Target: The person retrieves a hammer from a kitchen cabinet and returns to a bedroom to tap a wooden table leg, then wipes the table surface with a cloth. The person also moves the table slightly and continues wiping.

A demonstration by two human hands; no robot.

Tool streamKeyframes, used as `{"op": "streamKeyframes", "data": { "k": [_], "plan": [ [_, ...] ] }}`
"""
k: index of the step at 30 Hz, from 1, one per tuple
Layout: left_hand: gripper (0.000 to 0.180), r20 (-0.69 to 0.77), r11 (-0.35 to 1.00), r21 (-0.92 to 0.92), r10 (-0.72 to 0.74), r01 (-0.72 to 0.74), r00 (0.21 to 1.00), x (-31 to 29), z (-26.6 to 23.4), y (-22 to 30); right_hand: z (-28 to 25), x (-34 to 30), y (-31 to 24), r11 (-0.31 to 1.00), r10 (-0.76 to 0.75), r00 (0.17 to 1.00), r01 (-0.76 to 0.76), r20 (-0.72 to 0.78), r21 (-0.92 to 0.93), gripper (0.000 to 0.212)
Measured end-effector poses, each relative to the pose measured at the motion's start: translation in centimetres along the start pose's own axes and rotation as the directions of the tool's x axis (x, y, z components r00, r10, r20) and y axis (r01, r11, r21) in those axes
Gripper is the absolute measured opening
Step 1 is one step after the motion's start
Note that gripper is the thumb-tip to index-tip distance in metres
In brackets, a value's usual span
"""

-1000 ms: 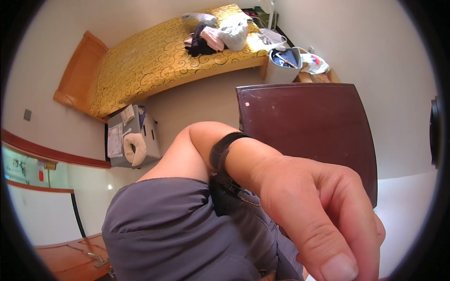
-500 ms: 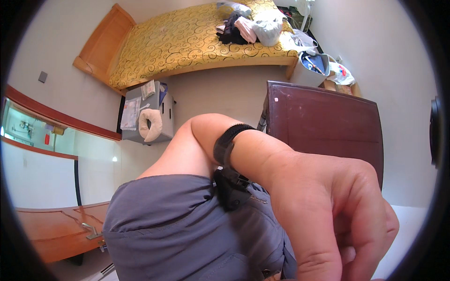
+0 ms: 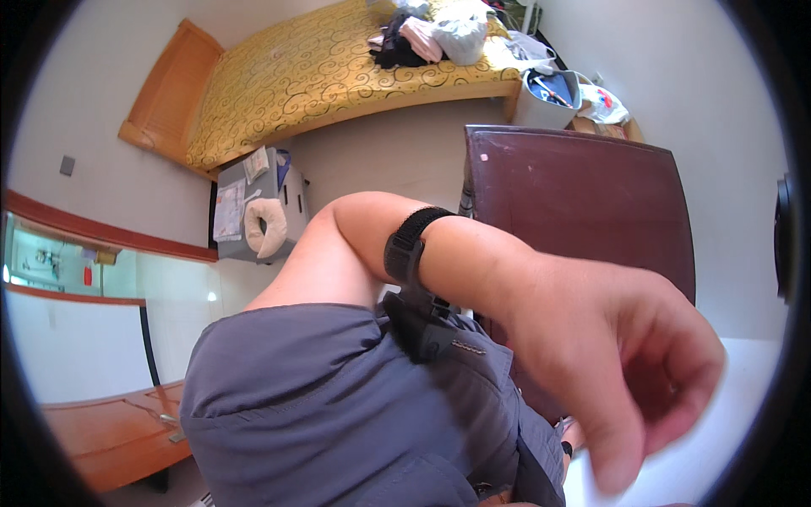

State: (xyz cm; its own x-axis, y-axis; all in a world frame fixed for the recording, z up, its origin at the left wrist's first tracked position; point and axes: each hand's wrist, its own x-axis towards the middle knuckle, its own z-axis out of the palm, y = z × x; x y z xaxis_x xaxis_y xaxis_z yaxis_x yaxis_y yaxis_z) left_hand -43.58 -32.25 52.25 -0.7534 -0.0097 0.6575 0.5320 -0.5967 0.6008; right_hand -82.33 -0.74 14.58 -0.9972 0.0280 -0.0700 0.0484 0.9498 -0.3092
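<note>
My left hand is raised close in front of me at the lower right, its arm bent at the elbow. The fingers curve loosely inward and the thumb points down; nothing shows between them. A black strap circles this forearm, with a black device attached beneath. Beyond the hand lies a dark red-brown table. Low down, right of my grey shirt, a small patch of skin with a dark band may be part of my right hand; its fingers are hidden.
A bed with a yellow patterned cover stands at the back, bearing clothes and a plastic bag. A light bin stands at its right end. A neck pillow rests on a grey cabinet. An orange-brown door is lower left.
My left hand has shifted slightly up and right, and its fingers and thumb have loosened apart. The room has moved a little up and left in view. The patch of skin has come into sight.
</note>
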Motion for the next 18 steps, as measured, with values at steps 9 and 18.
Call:
{"op": "streamKeyframes", "data": {
  "k": [9,18],
  "plan": [
    [0.048,-0.974,0.243,0.15,-0.128,0.958,0.185,-9.8,-26.1,-3.5,-2.7,-2.7,-3.5,0.904,-0.07,0.991,0.016,0.112,0.428,0.05],
    [0.053,-0.753,-0.511,0.306,0.386,0.803,0.533,-17.3,-53.2,-4.0,-0.8,0.3,0.8,0.983,0.097,0.995,-0.095,-0.011,0.156,0.065]
  ]
}}
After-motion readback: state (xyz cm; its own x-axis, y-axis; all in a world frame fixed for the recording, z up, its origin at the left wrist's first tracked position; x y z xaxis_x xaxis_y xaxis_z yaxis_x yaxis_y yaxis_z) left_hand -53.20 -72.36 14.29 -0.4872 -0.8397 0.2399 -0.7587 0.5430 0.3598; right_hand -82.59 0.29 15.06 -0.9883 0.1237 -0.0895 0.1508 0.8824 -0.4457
